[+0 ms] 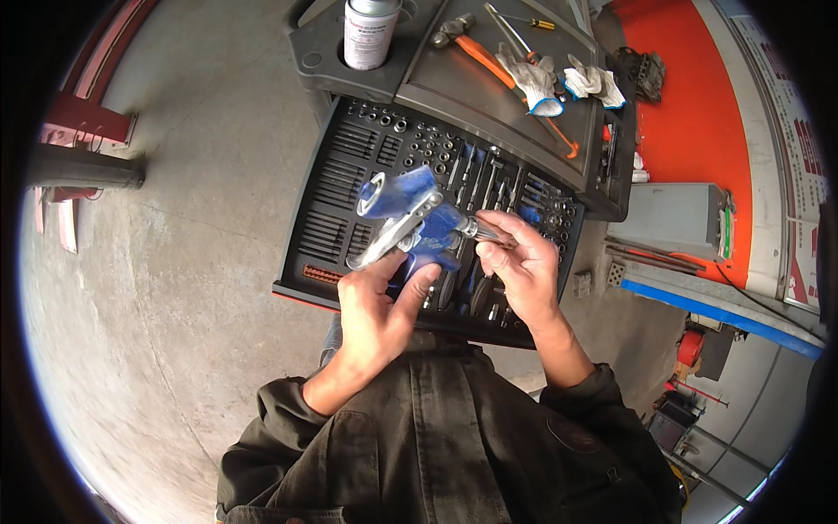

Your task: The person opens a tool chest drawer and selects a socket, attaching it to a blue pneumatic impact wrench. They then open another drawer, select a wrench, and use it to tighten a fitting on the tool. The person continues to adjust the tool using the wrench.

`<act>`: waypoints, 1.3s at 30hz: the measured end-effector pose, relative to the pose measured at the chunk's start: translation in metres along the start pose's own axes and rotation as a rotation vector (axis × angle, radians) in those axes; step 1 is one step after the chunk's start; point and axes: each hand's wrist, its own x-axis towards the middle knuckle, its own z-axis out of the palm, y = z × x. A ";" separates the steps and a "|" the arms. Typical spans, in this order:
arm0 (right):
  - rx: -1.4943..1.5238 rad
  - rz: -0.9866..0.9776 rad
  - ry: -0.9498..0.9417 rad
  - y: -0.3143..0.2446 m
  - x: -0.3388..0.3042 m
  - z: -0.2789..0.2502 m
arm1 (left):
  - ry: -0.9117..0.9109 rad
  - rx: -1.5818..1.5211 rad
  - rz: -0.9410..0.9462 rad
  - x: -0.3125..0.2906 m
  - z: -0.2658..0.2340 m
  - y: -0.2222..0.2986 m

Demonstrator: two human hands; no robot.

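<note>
A blue and silver metal tool (397,194) is up in front of me over the open drawer; its exact kind I cannot make out. It has a blue cylindrical end with a pale ring, a silver lever-like bar and a blue body. My left hand (377,310) grips it from below, thumb against the body. On its right side, my right hand (521,262) pinches a shiny metal end piece (491,231) between thumb and fingers. Beneath both hands, the black tool drawer (301,253) holds sockets, bits and ratchets in fitted slots, partly hidden by the tool.
On the cart top (436,74) lie an orange-handled hammer (480,59), white work gloves (534,83) and a screwdriver (541,24). A spray can (367,39) stands in the cart's corner holder. Off to the right is a blue-edged bench (724,310); at far left, a red metal frame (87,118).
</note>
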 end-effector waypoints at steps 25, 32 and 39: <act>0.077 -0.082 0.085 -0.001 -0.005 0.002 | -0.002 0.010 0.092 0.000 -0.002 0.016; 0.166 0.033 0.065 -0.002 -0.007 -0.001 | -0.027 0.058 0.069 -0.001 -0.007 0.016; 0.154 0.011 0.076 -0.001 -0.004 -0.001 | 0.009 -0.038 0.111 0.001 -0.003 0.013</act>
